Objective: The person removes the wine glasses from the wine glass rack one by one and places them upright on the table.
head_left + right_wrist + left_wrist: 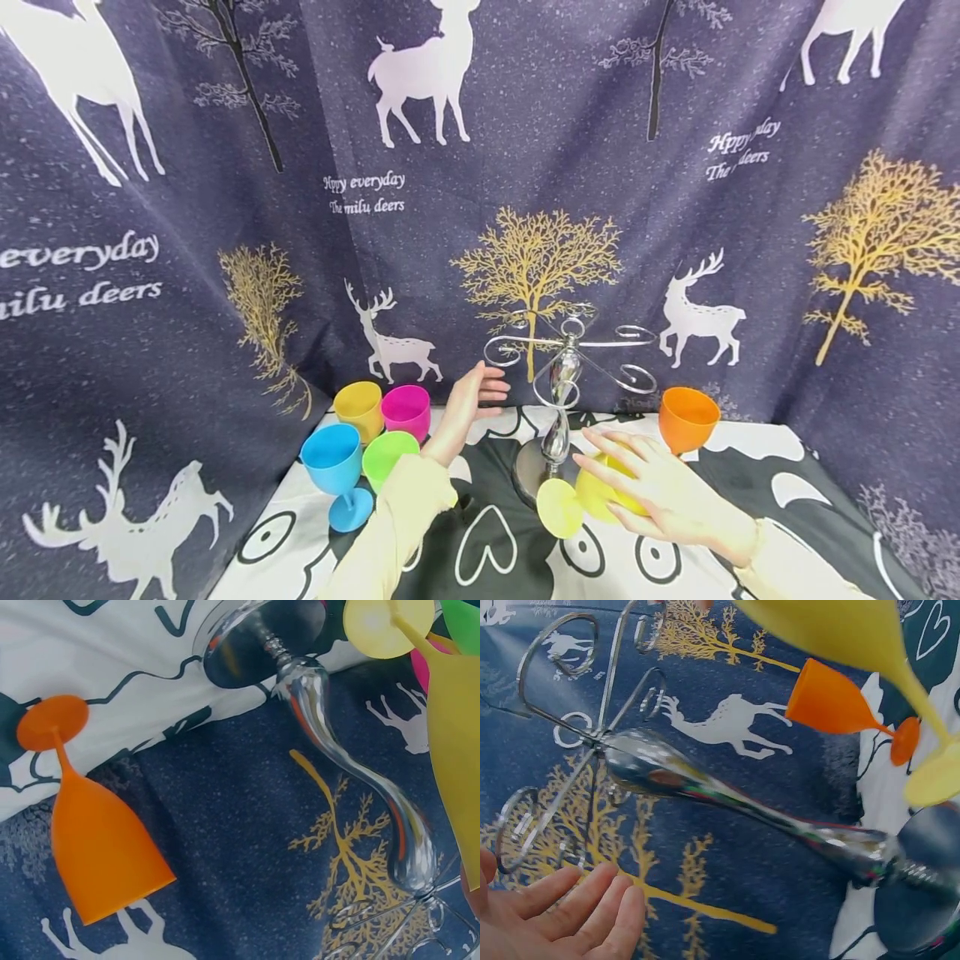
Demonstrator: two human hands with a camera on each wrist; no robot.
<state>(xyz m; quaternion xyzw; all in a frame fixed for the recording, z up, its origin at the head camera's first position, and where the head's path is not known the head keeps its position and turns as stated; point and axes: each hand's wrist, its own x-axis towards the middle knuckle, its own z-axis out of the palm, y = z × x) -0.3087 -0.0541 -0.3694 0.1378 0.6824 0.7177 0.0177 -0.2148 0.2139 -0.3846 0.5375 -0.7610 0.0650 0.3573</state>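
My right hand (645, 483) holds a yellow plastic goblet (595, 492) by its bowl, the foot facing left and toward me. In the right wrist view the goblet (457, 750) runs along the right edge. Beside it stands a silver metal rack (557, 437) with curled wire arms on a round base. My left hand (475, 400) is raised left of the rack, palm toward it and fingers extended, with nothing in them. Those fingers (592, 907) lie below the wire hooks (525, 825) in the left wrist view; whether they touch cannot be told.
At left stand a blue goblet (332, 458), a green one (390, 454), a magenta one (407, 410) and a golden-yellow one (358, 410). An orange goblet (688, 419) stands at back right. A patterned cloth (495, 567) covers the table; a dark deer-print curtain (562, 167) hangs behind.
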